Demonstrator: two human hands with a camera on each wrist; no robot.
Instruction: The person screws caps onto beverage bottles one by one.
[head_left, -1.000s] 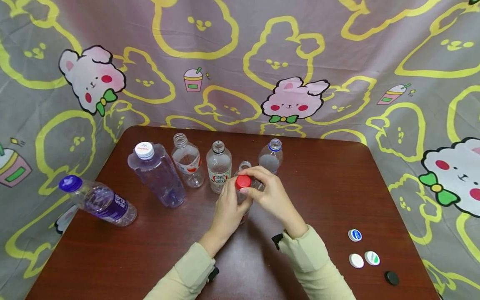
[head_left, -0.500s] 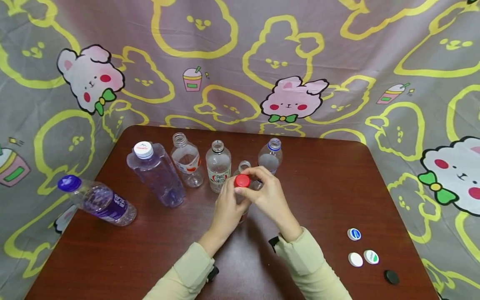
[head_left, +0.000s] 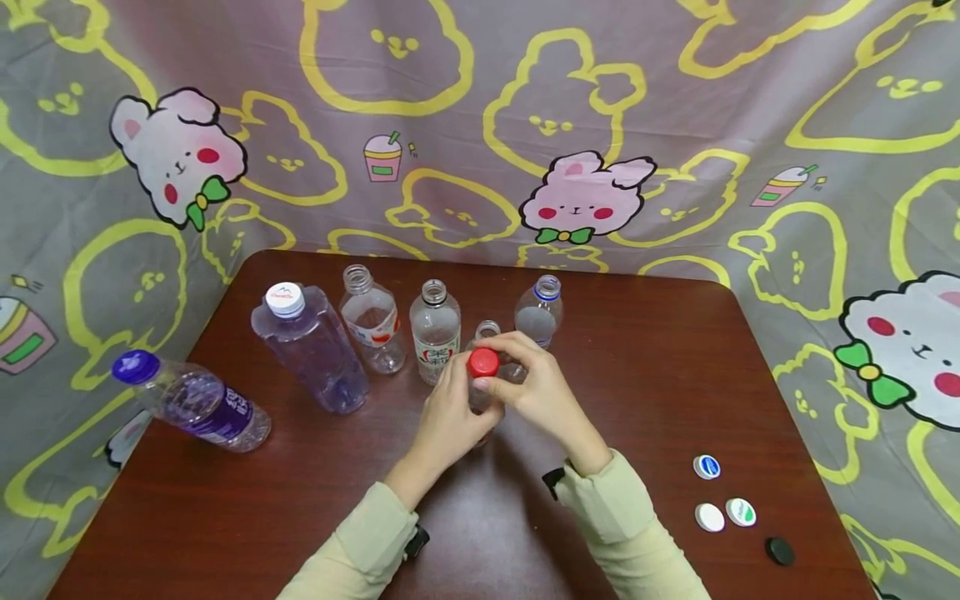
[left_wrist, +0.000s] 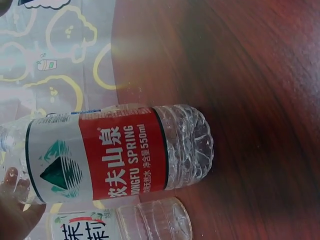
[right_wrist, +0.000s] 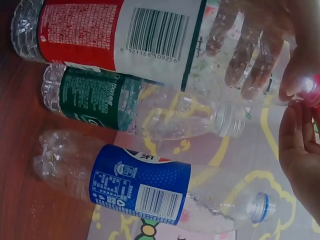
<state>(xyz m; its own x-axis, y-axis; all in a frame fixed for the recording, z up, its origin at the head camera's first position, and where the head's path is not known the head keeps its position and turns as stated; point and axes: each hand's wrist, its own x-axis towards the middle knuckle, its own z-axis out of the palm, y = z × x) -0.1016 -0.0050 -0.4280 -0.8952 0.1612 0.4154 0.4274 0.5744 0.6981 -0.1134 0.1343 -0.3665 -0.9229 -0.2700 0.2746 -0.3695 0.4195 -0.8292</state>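
Observation:
A clear plastic water bottle with a red and white label (left_wrist: 120, 155) stands in front of me, its base close over or on the table. My left hand (head_left: 447, 419) grips its upper part; the fingers show through the clear plastic in the right wrist view. On top of the bottle is a red cap (head_left: 483, 362), pinched between the thumb and fingers of my right hand (head_left: 536, 382). Just behind my hands stand a small uncapped bottle with a green label (right_wrist: 100, 97) and an uncapped bottle with a blue label (right_wrist: 145, 185).
Left of my hands stand a jasmine-labelled bottle (head_left: 435, 333), another uncapped bottle (head_left: 375, 321), a large white-capped bottle (head_left: 318, 354) and a purple-capped bottle (head_left: 198, 404). Several loose caps, including a white one (head_left: 709, 517) and a black one (head_left: 780, 551), lie at the table's right. Patterned cloth surrounds it.
My left wrist has shifted slightly left while the hand keeps its grip on the bottle. My right wrist swung a little left, then back right, the fingers staying on the red cap.

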